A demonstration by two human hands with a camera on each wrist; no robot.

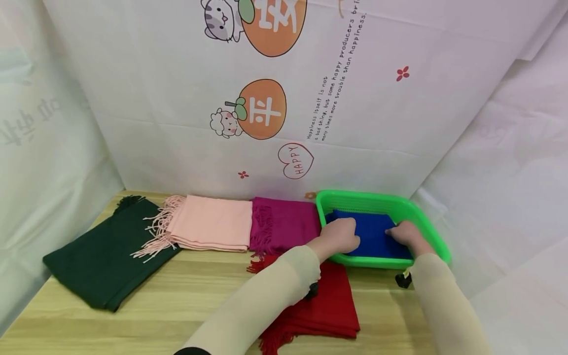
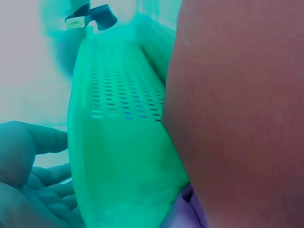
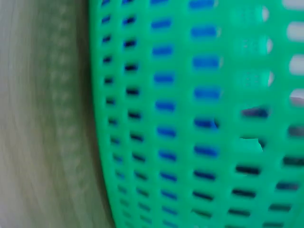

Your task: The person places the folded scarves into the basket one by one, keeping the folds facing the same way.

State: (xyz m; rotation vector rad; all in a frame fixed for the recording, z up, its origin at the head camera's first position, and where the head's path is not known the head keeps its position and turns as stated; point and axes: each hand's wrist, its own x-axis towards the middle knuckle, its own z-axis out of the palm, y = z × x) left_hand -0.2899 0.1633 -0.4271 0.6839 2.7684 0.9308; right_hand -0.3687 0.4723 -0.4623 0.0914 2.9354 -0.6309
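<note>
Both hands (image 1: 341, 235) press blue scarf (image 1: 372, 231); backdrop (image 1: 296, 160) reads "HAPPY".

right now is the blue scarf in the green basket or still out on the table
In. The blue scarf lies folded inside the green basket, with the left hand and right hand resting on it.

Five folded scarves (image 1: 208, 228) show, one each in green, pink, magenta, red and blue, plus one green basket (image 1: 426, 222).
</note>
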